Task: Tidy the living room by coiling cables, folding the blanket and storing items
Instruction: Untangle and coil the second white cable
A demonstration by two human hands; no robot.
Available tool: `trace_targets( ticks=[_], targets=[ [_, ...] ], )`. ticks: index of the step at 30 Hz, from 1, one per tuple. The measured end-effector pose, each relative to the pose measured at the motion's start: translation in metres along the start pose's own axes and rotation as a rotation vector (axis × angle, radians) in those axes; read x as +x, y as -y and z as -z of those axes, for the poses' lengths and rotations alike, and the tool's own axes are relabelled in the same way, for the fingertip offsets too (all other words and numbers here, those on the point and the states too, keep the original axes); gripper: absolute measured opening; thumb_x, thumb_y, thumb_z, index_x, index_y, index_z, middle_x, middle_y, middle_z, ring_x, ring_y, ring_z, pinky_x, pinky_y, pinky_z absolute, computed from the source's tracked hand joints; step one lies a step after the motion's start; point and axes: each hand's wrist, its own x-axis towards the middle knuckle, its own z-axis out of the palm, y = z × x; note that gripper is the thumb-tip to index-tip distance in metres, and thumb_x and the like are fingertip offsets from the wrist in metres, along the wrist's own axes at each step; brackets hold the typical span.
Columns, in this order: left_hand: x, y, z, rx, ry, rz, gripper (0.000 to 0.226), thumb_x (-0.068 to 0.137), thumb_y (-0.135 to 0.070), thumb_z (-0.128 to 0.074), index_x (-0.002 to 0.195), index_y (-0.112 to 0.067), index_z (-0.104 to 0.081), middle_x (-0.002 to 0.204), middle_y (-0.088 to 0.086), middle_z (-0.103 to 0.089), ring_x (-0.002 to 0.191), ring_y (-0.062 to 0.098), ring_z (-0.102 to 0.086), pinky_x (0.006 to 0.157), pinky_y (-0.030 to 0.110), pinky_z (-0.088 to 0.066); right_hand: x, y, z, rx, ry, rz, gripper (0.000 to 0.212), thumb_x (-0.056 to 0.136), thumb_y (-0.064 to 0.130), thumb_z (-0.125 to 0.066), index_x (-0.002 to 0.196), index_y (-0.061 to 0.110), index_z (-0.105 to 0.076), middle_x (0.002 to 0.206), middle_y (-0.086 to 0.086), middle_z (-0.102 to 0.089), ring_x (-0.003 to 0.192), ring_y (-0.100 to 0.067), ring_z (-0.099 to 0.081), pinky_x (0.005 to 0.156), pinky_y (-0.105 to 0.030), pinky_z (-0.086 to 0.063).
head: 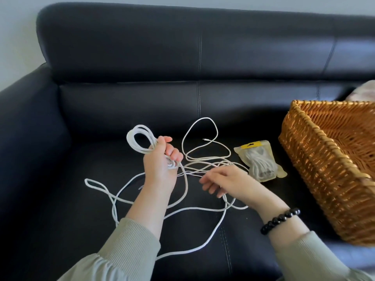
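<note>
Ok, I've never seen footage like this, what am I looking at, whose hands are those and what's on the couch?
No machine here: this is one picture from a camera worn on a person's head, looking down at their own bare hands. The left hand grips several coiled loops of a long white cable; the rest lies tangled on the seat of the black leather sofa. The right hand, a black bead bracelet on its wrist, is open, fingers relaxed over the loose strands; whether it touches them I cannot tell. Beside it lies a clear plastic pouch with a yellow top, holding another bundled cable. On the right stands a brown woven wicker basket.
</note>
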Motion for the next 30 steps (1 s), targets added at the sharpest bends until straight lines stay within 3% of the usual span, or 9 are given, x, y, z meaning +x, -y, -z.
trace_targets(
  ticks=[6,9,12,17,19,21,24,27,30],
  targets=[
    [-0.004,-0.002,-0.004,-0.035,0.028,-0.01,0.028,0.104,-0.02,-0.04,0.082,-0.009,-0.052,0.053,-0.003,-0.033,0.042,0.008,-0.031,0.044,0.019,-0.033,0.008,-0.005,-0.018,0.271,0.212,-0.006,0.032,0.099,0.03,-0.044,0.094,0.009,-0.068,0.086,-0.005,-0.067,0.076,-0.014,-0.058,0.068,-0.026,-0.047],
    [-0.006,-0.002,-0.006,-0.001,0.046,-0.019,0.028,0.104,-0.02,-0.04,0.081,-0.01,-0.052,0.054,-0.003,-0.033,0.043,0.008,-0.032,0.046,0.02,-0.035,0.009,-0.004,-0.025,0.417,0.327,0.018,0.017,0.091,0.019,-0.057,0.083,0.011,-0.07,0.078,-0.002,-0.065,0.07,-0.011,-0.058,0.065,-0.023,-0.046],
    [-0.005,-0.005,-0.007,-0.019,0.05,-0.015,0.028,0.104,-0.02,-0.04,0.081,-0.01,-0.052,0.054,-0.003,-0.033,0.044,0.009,-0.032,0.048,0.02,-0.036,0.011,-0.001,-0.028,0.593,0.366,-0.04,0.016,0.082,0.01,-0.062,0.067,0.011,-0.066,0.077,-0.007,-0.065,0.068,-0.014,-0.059,0.064,-0.025,-0.046],
    [0.001,-0.014,-0.001,-0.096,0.003,0.017,0.028,0.104,-0.024,-0.04,0.084,-0.012,-0.054,0.055,-0.004,-0.033,0.043,0.008,-0.033,0.049,0.02,-0.039,0.011,0.002,-0.008,1.014,0.327,-0.041,0.021,0.082,0.014,-0.048,0.061,0.012,-0.051,0.068,-0.012,-0.066,0.073,-0.026,-0.067,0.091,-0.039,-0.047],
    [0.002,-0.015,0.001,-0.075,-0.005,0.016,0.028,0.104,-0.024,-0.04,0.084,-0.012,-0.054,0.055,-0.004,-0.033,0.043,0.007,-0.032,0.049,0.02,-0.037,0.008,0.001,0.001,1.041,0.329,0.005,0.019,0.085,0.014,-0.048,0.067,0.01,-0.053,0.052,-0.006,-0.054,0.052,-0.021,-0.058,0.086,-0.04,-0.052],
    [0.004,-0.019,0.003,-0.05,-0.021,-0.005,0.028,0.105,-0.022,-0.039,0.083,-0.012,-0.054,0.055,-0.004,-0.032,0.043,0.007,-0.03,0.047,0.019,-0.035,0.006,-0.001,0.007,0.985,0.366,0.041,0.008,0.086,0.01,-0.053,0.081,0.009,-0.058,0.044,0.002,-0.039,0.038,-0.011,-0.041,0.065,-0.032,-0.054],
    [0.006,-0.023,0.004,0.024,-0.065,-0.039,0.027,0.104,-0.019,-0.039,0.083,-0.011,-0.053,0.053,-0.004,-0.031,0.041,0.007,-0.028,0.043,0.018,-0.03,0.004,-0.005,0.015,0.739,0.367,0.131,0.007,0.087,0.008,-0.06,0.092,0.008,-0.064,0.046,0.004,-0.034,0.037,-0.006,-0.03,0.044,-0.021,-0.037],
    [0.005,-0.023,0.004,0.215,-0.102,-0.115,0.025,0.1,-0.009,-0.039,0.08,-0.011,-0.054,0.05,-0.004,-0.028,0.04,0.008,-0.025,0.04,0.02,-0.026,0.003,-0.011,0.027,0.646,0.436,0.26,0.014,0.08,0.021,-0.071,0.085,0.008,-0.068,0.052,0.002,-0.041,0.043,-0.007,-0.034,0.049,-0.022,-0.039],
    [0.006,-0.024,0.007,0.45,-0.132,-0.233,0.024,0.094,-0.004,-0.039,0.078,-0.01,-0.056,0.045,-0.006,-0.026,0.039,0.009,-0.023,0.038,0.021,-0.024,0.002,-0.011,0.039,0.791,0.446,0.325,0.021,0.083,0.029,-0.07,0.078,0.01,-0.061,0.054,0.003,-0.043,0.044,-0.007,-0.038,0.055,-0.025,-0.046]
  ],
)
